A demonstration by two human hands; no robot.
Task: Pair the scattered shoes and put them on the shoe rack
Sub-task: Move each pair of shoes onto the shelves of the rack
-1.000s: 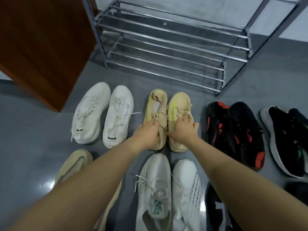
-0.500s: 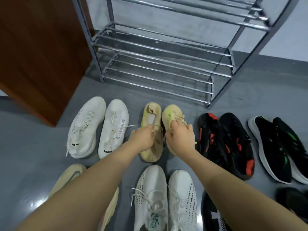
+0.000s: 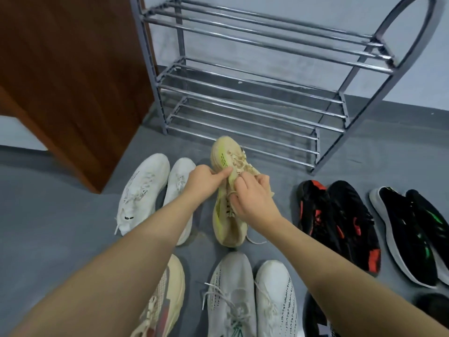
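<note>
Both my hands hold the beige pair of shoes (image 3: 227,190) with yellow-green stripes, pressed together and lifted off the grey floor in front of the rack. My left hand (image 3: 206,182) pinches the collar of the beige shoes on the left side. My right hand (image 3: 251,200) grips them from the right, fingers curled into the laces and opening. The metal shoe rack (image 3: 255,98) stands just beyond, its bar shelves bare.
On the floor lie a white pair (image 3: 145,193) at left, a black-and-red pair (image 3: 337,222), a black-and-green pair (image 3: 413,229) at right, a white mesh pair (image 3: 250,295) near me, and a cream shoe (image 3: 167,295). A brown wooden door (image 3: 68,76) stands left.
The beige shoes were side by side on the floor; now both hands have pushed them together and raised them toward the rack. The view has tilted up, showing more of the rack.
</note>
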